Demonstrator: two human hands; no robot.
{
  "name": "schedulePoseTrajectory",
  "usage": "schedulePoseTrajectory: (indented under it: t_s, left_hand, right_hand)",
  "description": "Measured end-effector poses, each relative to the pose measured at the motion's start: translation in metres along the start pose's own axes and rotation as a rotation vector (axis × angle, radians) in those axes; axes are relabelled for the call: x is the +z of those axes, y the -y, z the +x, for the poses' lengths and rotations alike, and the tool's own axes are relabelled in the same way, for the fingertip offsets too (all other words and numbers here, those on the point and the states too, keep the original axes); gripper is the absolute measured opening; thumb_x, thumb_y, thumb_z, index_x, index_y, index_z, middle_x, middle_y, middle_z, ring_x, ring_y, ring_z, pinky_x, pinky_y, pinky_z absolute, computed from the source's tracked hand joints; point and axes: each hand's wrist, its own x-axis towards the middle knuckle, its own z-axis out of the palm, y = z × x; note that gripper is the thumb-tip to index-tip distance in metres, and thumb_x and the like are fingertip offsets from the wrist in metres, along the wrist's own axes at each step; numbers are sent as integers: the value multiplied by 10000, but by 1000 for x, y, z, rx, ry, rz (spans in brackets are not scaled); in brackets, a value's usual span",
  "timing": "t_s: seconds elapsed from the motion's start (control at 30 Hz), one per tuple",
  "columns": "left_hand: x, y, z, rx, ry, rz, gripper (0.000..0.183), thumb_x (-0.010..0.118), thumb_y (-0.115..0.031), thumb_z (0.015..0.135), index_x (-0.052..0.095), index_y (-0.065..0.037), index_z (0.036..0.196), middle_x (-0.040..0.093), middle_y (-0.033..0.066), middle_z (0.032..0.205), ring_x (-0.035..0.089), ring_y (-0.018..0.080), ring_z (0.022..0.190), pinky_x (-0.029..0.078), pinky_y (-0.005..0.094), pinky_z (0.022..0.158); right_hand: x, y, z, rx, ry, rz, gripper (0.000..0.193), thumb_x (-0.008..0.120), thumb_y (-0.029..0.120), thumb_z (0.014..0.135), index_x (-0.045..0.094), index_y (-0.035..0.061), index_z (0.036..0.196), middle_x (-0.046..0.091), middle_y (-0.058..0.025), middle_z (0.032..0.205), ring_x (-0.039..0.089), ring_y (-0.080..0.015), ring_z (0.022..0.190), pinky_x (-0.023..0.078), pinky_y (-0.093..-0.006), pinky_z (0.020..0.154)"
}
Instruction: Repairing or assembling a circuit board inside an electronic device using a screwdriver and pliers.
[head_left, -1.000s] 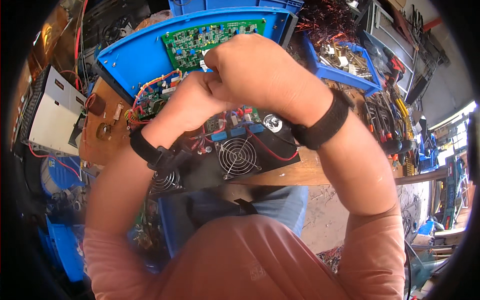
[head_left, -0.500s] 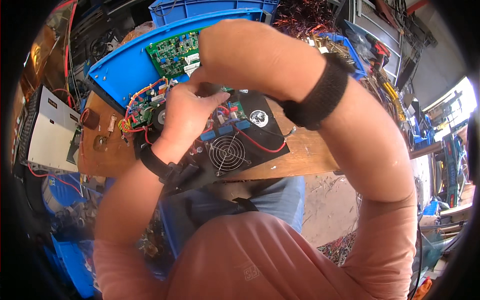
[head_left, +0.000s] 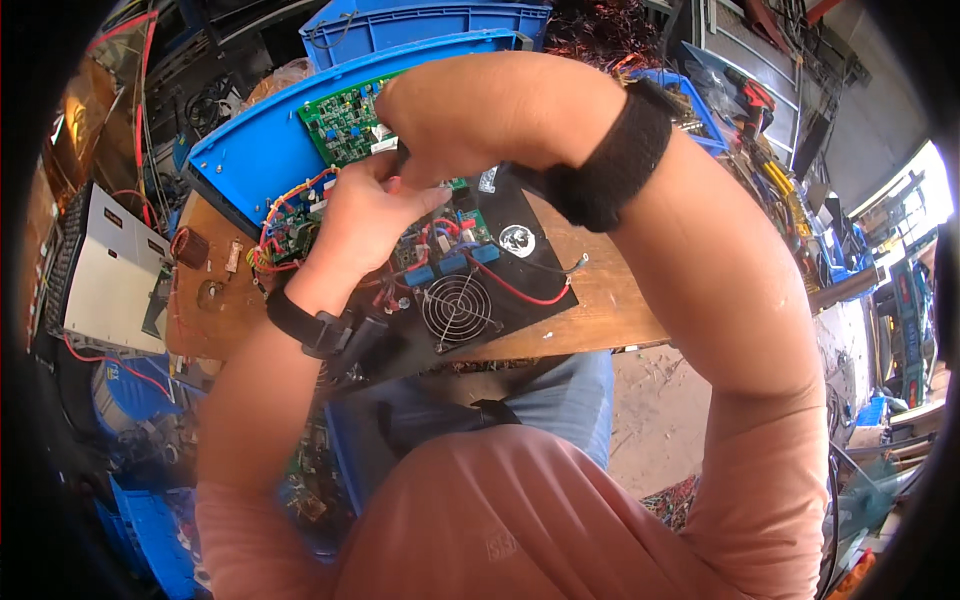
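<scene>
My left hand point(head_left: 362, 218) reaches over a black-plated electronic assembly, thumb and fingers drawn together near its far side. My right hand point(head_left: 440, 115) bends down from above to meet it, back upward and fingers curled. A dark piece shows between the hands, too covered to name. Beneath them lies the black plate point(head_left: 535, 285) with a round metal fan guard point(head_left: 456, 307), blue block components point(head_left: 453, 262), red wires point(head_left: 520, 290) and a white round patch point(head_left: 517, 240). A green circuit board point(head_left: 340, 122) leans behind, partly hidden by my right hand.
The assembly rests on a wooden table point(head_left: 610, 305). Behind it stands a blue panel point(head_left: 230, 155), with a blue crate point(head_left: 430, 38) beyond. A white-sided unit point(head_left: 110, 270) stands at left. Metal parts fill a blue bin point(head_left: 700, 110) at far right, with a red-and-black tool point(head_left: 758, 97) nearby.
Both hands stay together over the assembly; the right hand and forearm have shifted slightly left. More of the wiring below the hands now shows. The whole view has moved slightly.
</scene>
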Motion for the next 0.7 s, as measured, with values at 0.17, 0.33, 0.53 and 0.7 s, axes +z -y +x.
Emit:
schedulePoseTrajectory:
  t_s: [0.17, 0.33, 0.53, 0.7]
  left_hand:
    - [17, -7, 2, 102, -125, 187, 397, 788, -91, 705, 596, 17, 1036, 673, 62, 916, 615, 144, 853, 470, 286, 793]
    - [12, -1, 0, 127, -55, -208, 384, 791, -126, 719, 596, 22, 1015, 663, 72, 892, 611, 143, 837, 481, 287, 764]
    - [5, 1, 5, 77, -29, -92, 449, 791, -141, 725, 570, 28, 1077, 657, 66, 876, 609, 142, 828, 475, 274, 767]
    - [20, -10, -1, 172, -90, -218, 401, 771, -129, 748, 594, 35, 1068, 652, 61, 975, 599, 125, 892, 453, 269, 817]
  right_hand:
    - [11, 10, 3, 146, -95, -83, 254, 616, 137, 741, 729, 51, 952, 693, -170, 981, 672, -333, 926, 534, -400, 783]
    - [4, -5, 3, -48, -30, 8, 199, 617, 100, 747, 699, 30, 914, 672, -200, 838, 660, -336, 793, 518, -391, 709]
    - [2, -1, 2, 81, -40, -9, 260, 645, 134, 730, 713, 37, 962, 684, -181, 908, 662, -319, 837, 512, -408, 729]
    - [9, 3, 2, 125, -42, 62, 263, 636, 152, 729, 727, 45, 951, 689, -172, 937, 667, -318, 858, 519, -417, 746]
